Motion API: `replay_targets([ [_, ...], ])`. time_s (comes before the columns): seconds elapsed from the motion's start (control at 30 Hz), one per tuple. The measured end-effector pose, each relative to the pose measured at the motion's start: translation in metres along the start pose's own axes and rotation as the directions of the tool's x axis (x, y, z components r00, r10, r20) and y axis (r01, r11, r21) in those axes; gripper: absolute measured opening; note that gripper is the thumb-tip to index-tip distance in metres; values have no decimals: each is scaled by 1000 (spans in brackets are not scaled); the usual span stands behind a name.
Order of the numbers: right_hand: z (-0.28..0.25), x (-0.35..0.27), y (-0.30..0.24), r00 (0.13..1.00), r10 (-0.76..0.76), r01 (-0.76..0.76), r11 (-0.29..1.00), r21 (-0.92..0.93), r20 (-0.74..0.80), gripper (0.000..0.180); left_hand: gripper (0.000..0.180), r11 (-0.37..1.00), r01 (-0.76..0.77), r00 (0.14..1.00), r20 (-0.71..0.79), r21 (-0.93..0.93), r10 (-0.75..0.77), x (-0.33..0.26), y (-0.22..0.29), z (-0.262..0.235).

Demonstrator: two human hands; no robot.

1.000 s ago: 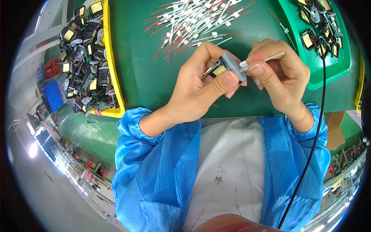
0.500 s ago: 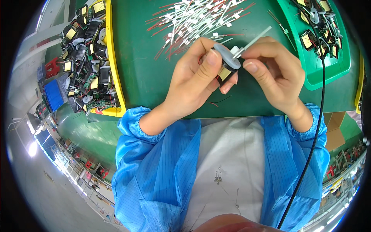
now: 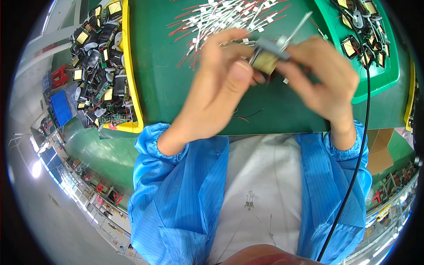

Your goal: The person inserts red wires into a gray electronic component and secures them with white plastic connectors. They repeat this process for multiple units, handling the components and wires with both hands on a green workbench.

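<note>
Between my hands is a small black unit with a grey disc and a yellow pad (image 3: pixel 266 62), tilted and slightly blurred. My left hand (image 3: pixel 210 88) is closed round its left side, thumb towards the yellow pad. At the unit's right end, my right hand (image 3: pixel 324 75) has its thumb and fingers closed on the edge, smeared by motion. A white tube-like lead (image 3: pixel 299 28) sticks up from the grey disc towards the upper right. Beyond the hands lies a pile of white leads with red wire ends and white connectors (image 3: pixel 229 20).
At the left a yellow bin (image 3: pixel 138 106) holds many similar black units. A green tray (image 3: pixel 377 88) with more units stands at the right, and a black cable (image 3: pixel 360 145) runs down past it. Thin wire scraps (image 3: pixel 249 115) lie on the green table (image 3: pixel 176 115).
The unit has turned and risen a little, its yellow pad now facing me more. My right hand has moved from beside the white lead onto the unit's right end.
</note>
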State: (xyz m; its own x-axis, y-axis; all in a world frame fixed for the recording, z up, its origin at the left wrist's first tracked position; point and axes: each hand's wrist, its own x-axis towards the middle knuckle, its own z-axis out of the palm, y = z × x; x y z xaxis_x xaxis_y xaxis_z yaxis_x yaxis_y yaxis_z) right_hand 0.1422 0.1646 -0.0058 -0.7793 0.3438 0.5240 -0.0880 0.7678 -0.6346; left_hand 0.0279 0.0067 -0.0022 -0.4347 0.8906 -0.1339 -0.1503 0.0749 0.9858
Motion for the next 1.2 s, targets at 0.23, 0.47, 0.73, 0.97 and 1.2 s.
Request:
replay_targets([
  [0.23,-43,12,30,671,283,-610,736,-293,-685,17,34,700,-56,725,-453,712,519,-7,35,-92],
  [0.47,12,-2,1,986,-102,104,995,-5,135,21,37,31,487,774,-448,873,447,-52,26,-173],
  [0.73,46,-8,9,969,-171,195,973,-127,180,17,32,522,402,855,-513,752,80,-68,13,-43],
  [0.97,48,-12,9,939,-194,241,960,-141,282,16,29,484,109,964,-210,868,161,-83,-18,-17],
  [1.2,28,-3,1,988,17,-43,984,171,151,17,25,938,133,907,-420,319,14,-79,-27,-17],
])
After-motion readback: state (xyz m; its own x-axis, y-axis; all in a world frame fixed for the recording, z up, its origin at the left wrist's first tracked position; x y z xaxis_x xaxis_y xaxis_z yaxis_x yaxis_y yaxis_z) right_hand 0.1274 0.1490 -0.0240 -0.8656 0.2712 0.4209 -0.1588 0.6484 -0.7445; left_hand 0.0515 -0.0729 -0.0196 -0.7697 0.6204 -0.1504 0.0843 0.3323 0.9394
